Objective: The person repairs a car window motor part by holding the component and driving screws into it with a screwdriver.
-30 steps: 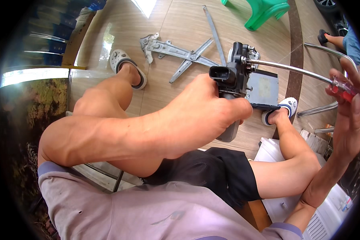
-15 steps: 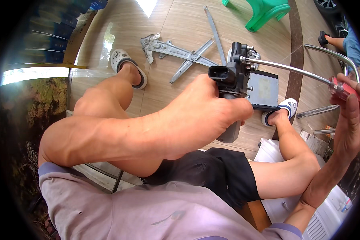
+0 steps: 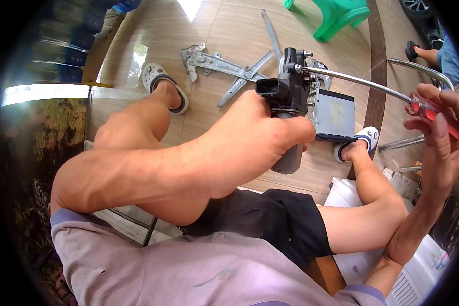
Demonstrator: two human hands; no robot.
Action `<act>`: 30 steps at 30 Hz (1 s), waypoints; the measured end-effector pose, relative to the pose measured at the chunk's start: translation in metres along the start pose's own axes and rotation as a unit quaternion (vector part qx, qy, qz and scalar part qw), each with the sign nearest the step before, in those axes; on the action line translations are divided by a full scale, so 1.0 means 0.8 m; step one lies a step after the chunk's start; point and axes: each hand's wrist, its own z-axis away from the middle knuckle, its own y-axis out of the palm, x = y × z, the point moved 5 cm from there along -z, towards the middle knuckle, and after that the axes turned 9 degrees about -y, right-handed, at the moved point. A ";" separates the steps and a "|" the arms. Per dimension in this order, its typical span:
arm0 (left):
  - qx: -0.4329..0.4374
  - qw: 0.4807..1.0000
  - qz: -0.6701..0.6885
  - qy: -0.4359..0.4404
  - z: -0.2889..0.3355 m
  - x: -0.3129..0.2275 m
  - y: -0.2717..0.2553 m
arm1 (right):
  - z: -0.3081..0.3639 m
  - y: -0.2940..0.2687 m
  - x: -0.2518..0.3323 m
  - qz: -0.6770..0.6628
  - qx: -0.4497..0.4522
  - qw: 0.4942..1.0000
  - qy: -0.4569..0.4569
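Note:
My left hand (image 3: 260, 135) is closed around a black electric window motor (image 3: 291, 84), holding it up in front of me with its connector socket facing left. Several small metal screws stick out of the motor's right side. In my right hand (image 3: 446, 130) is a screwdriver (image 3: 362, 82) with a clear red handle, gripped in the fingers at the far right. Its long metal shaft runs leftward, and the tip meets a screw near the top of the motor. Beyond the motor, a scissor-type metal window regulator (image 3: 222, 64) lies on the tiled floor, partly hidden by the motor.
A flat grey metal box (image 3: 335, 116) rests on the floor near my right foot. Farther off stand a green plastic stool (image 3: 336, 18) and a chrome tubular frame (image 3: 423, 69). Another person's leg (image 3: 431, 49) shows at the right edge. Boxes (image 3: 61, 43) are stacked at left.
Both hands have shifted slightly left, carrying the motor and screwdriver along. The fingers of my right hand have changed position on the handle, and the tip stays at the screw.

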 end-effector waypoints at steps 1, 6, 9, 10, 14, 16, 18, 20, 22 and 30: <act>-0.012 1.000 0.004 0.001 0.000 0.001 -0.003 | -0.001 0.005 -0.004 -0.021 0.022 0.999 -0.016; 0.025 1.000 0.014 -0.006 0.001 0.010 -0.002 | 0.005 -0.008 -0.002 -0.046 0.043 0.998 -0.004; 0.034 0.999 -0.004 -0.009 -0.001 0.015 -0.001 | -0.002 -0.008 0.006 -0.016 0.048 0.997 -0.055; 0.039 0.999 -0.006 -0.009 -0.001 0.014 0.001 | -0.002 -0.016 0.005 -0.018 0.088 0.992 -0.088; 0.036 0.999 -0.014 0.002 -0.002 0.010 0.002 | -0.004 -0.024 -0.005 -0.048 0.149 0.976 -0.152; 0.033 0.999 -0.022 -0.005 -0.003 0.008 0.001 | -0.005 -0.013 0.004 -0.071 0.124 0.978 -0.151; 0.034 0.999 -0.028 0.003 -0.003 0.006 0.000 | -0.003 -0.011 0.015 -0.087 0.093 0.982 -0.140; 0.035 0.998 -0.045 0.005 -0.002 0.005 -0.003 | -0.001 -0.019 0.011 -0.055 0.063 0.994 -0.071; 0.037 0.997 -0.062 0.007 0.000 0.004 -0.002 | -0.002 -0.031 0.005 -0.039 0.066 0.995 -0.067; 0.032 0.998 -0.044 0.037 0.006 -0.002 -0.001 | 0.001 -0.034 0.002 -0.020 0.079 0.990 -0.119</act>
